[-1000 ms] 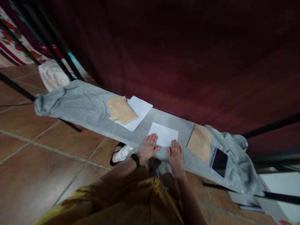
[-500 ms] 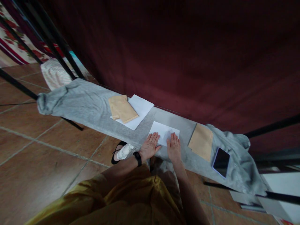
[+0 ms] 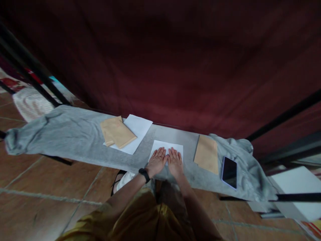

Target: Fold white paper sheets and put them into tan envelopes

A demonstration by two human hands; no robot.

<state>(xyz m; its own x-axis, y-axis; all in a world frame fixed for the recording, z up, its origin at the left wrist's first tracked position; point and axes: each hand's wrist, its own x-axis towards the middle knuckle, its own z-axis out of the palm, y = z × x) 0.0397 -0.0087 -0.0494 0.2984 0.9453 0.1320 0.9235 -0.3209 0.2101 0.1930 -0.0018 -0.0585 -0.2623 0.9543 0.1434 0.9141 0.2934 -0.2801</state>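
Note:
A folded-looking white sheet of paper lies flat on the grey cloth in front of me. My left hand, with a black band on its wrist, rests flat on the sheet's left part, fingers stretched out. Beside it my right hand presses flat on the right part, also with straight fingers. The hands almost touch at the thumbs and cover the sheet's near edge. Left of them, brown envelopes overlap a larger white sheet. A brown envelope lies to the right.
A narrow grey cloth-covered board carries everything. A phone lies face up near its right end, by bunched cloth. Behind hangs a dark red curtain. Black bars flank both ends above a tiled floor.
My right hand has slid left across the sheet, now close beside my left hand. Both stay flat on the paper. The camera view has turned slightly.

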